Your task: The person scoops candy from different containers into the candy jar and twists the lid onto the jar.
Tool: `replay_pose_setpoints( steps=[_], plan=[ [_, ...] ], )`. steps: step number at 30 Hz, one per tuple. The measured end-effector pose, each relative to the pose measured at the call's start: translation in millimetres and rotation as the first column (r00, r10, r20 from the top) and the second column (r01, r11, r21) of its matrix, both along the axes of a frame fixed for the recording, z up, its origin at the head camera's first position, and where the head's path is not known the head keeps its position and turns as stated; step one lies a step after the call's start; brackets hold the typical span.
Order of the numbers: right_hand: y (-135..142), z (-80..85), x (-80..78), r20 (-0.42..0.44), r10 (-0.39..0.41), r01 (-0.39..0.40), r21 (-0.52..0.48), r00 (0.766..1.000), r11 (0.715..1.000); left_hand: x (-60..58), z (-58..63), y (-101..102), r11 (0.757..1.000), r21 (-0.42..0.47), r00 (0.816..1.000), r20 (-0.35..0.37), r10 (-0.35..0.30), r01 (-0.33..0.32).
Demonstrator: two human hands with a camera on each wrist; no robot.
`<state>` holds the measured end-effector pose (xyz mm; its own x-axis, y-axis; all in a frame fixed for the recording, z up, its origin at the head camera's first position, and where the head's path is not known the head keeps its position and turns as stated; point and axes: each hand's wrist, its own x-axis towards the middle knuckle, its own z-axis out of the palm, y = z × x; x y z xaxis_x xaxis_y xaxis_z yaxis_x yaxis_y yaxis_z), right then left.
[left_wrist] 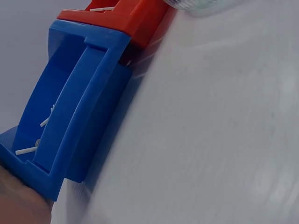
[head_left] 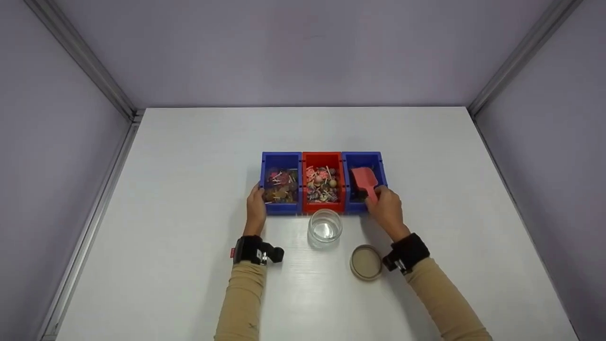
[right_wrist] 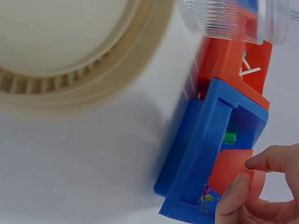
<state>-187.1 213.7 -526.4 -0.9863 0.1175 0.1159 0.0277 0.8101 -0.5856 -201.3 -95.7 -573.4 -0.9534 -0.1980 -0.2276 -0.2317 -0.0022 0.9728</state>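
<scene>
Three joined bins sit mid-table: a left blue bin [head_left: 281,208], a red bin [head_left: 323,207] and a right blue bin [head_left: 353,207]. Lollipops [head_left: 322,182] fill part of the red bin, and candies [head_left: 281,184] lie in the left one. My left hand [head_left: 256,210] rests along the outer side of the left blue bin [left_wrist: 70,140], fingers partly hidden. With thumb and fingers, my right hand [head_left: 388,213] pinches a pinkish-red scoop [head_left: 364,178] by its handle. The scoop [right_wrist: 229,165] is over the right blue bin, which holds shiny wrapped pieces [right_wrist: 209,196].
A clear open jar [head_left: 325,229] stands right in front of the red bin. Nearer the person, a round beige lid [head_left: 366,263] lies beside the right wrist. Walls [head_left: 303,57] enclose the white table [head_left: 189,189] at the back and sides.
</scene>
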Motion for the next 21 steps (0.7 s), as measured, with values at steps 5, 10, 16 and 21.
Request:
replay_pose_setpoints(
  steps=[5,10,16,21],
  plan=[
    [0.5,4.1,-4.8,0.062,-0.024,0.024,-0.009,0.998,1.0,1.3,5.3,-1.0,0.999,-0.042,1.0,-0.004,-0.012,0.012],
    [1.1,11.9,-9.0,0.177,-0.043,0.042,0.008,0.983,0.999,-1.1,0.0,-2.7,0.997,-0.071,1.0,0.013,-0.019,0.019],
    [5.2,27.4,-15.9,0.352,-0.008,-0.009,0.047,0.936,0.999,-1.0,0.9,-3.0,0.998,-0.063,1.0,0.021,-0.022,0.023],
    [8.8,36.3,-20.7,0.4,0.081,-0.103,0.034,0.913,0.994,0.0,-0.6,-4.1,0.998,-0.056,1.0,0.01,-0.026,0.027]
  ],
)
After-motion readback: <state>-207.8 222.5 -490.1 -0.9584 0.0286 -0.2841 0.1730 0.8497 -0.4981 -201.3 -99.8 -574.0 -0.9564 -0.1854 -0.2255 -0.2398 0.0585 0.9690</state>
